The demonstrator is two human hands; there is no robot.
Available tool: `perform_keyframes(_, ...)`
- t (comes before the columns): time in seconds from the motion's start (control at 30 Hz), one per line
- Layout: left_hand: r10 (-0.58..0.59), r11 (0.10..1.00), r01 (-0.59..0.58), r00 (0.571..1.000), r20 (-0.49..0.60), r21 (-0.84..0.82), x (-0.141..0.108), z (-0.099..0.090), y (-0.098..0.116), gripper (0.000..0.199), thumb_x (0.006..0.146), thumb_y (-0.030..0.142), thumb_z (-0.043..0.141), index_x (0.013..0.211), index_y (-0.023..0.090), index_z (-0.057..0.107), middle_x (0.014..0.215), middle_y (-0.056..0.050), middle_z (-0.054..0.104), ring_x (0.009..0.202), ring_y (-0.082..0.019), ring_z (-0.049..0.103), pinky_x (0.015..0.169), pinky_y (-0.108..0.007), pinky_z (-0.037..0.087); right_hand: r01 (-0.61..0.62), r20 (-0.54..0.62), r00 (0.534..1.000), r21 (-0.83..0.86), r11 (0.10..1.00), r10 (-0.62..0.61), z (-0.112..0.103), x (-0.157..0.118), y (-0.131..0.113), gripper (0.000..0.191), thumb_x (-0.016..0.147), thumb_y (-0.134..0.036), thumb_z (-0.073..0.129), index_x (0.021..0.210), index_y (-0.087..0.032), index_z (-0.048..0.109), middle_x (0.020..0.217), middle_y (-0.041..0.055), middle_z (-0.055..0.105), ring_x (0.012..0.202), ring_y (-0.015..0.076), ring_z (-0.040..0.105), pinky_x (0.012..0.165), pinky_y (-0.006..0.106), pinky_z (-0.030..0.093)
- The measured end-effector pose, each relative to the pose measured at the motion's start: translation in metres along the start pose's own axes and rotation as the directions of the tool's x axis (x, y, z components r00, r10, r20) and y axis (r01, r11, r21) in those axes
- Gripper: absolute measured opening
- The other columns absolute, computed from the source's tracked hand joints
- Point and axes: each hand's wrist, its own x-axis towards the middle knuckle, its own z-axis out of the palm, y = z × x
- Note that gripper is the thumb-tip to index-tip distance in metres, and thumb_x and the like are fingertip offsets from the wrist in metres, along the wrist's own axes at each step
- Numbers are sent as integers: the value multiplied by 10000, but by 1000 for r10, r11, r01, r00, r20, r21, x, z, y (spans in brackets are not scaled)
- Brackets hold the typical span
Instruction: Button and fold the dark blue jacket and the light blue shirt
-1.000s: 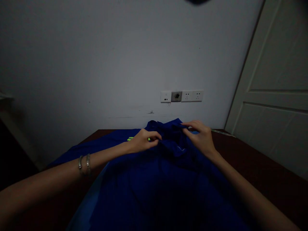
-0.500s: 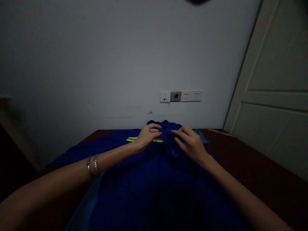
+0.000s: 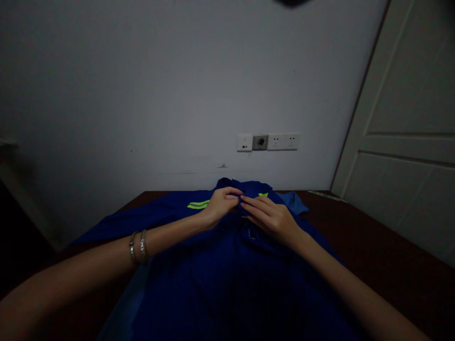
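A dark blue jacket (image 3: 199, 274) with yellow-green reflective strips lies spread over a dark red-brown table, its collar towards the wall. At the upper front of it, my left hand (image 3: 222, 206) pinches the jacket's front edge between thumb and fingers. Close against it, my right hand (image 3: 273, 218) has its fingertips on the same edge, fingers bent and pressed on the cloth. The fingertips of both hands nearly meet. Whatever small part lies between them, such as a fastening, is hidden. Below the right hand, a fold of the front stands slightly raised.
The table (image 3: 369, 246) shows on the right, meeting a white wall (image 3: 159, 94) at the back. Sockets and switches (image 3: 268, 142) sit low on that wall. A panelled door (image 3: 405, 142) stands at the right. A lighter blue cloth part (image 3: 295, 202) shows beside the jacket.
My right hand has moved left, bringing its fingertips up to my left hand. The right front panel has come across with it, and a second reflective strip now shows. My left hand stays nearly still.
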Motion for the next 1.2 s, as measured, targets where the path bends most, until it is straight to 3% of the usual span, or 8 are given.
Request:
perform_keyframes(0.27,30,997,-30,1000,-5,67,-5,6,1,276,641,29,464,873,107,592,479,72,458,421,-34,381,429,-155,284,-12,-186,982,169,986,44,8,0,-7,333,777,-232,594,1108,-203,580,1185,114,573,1008,226,564,818,434,491)
perform_keyframes(0.57,-44,999,44,999,-2,-22,-10,10,-3,212,668,56,542,863,118,599,605,19,588,534,-70,525,551,-188,422,-84,-261,945,388,918,196,13,4,-17,251,782,-169,571,1023,-233,599,969,63,664,879,192,600,770,386,485)
perform_keyframes(0.77,-70,996,73,996,58,-54,-11,10,-3,201,670,102,641,863,113,585,649,-2,617,565,-78,570,570,-199,463,-229,-252,899,428,874,359,11,7,-14,109,788,-200,568,881,-217,624,798,35,651,752,168,586,673,323,483)
perform_keyframes(0.9,-40,995,41,999,7,-87,-7,3,-1,241,702,72,614,935,109,562,675,-16,625,587,-85,589,583,-212,488,-266,-215,914,326,907,345,1,5,5,124,806,-216,546,898,-203,628,790,40,636,741,162,564,645,304,477)
perform_keyframes(1.03,-19,995,13,998,-54,-97,-3,-4,-1,288,710,75,614,985,100,533,679,-27,627,595,-100,600,592,-237,507,-122,-108,987,18,992,123,-8,1,20,236,835,-170,481,1020,-197,625,884,69,640,826,182,535,661,311,468)
perform_keyframes(1.2,0,999,-5,994,-105,-51,-4,-4,0,306,685,90,642,974,99,541,631,-13,613,562,-95,581,557,-227,502,5,20,1000,-290,957,1,-10,1,12,280,833,-144,466,1069,-165,617,880,90,629,838,199,502,523,252,416)
